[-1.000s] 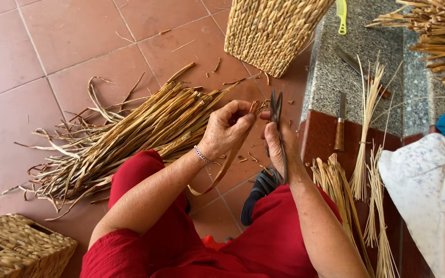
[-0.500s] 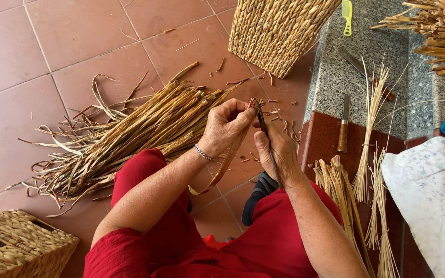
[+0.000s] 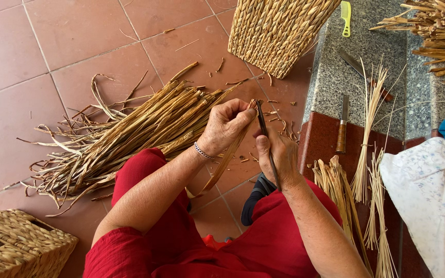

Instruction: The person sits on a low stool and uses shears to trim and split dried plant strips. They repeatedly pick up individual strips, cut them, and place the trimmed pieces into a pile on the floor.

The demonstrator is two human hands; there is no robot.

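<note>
The left hand [image 3: 227, 126] pinches a dried reed strip [image 3: 228, 154], its grip closed on the strip's top end, just above the lap. The right hand [image 3: 279, 157] is clamped on dark scissors [image 3: 266, 141] that touch the strip. A reed pile [image 3: 130, 136] lies on the floor. The woven basket [image 3: 276, 31] beyond and the woven box [image 3: 16, 249] hide their insides.

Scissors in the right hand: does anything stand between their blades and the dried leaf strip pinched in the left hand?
Nothing visible does. The scissors in the right hand meet the dried leaf strip directly at the left hand fingertips.
</note>
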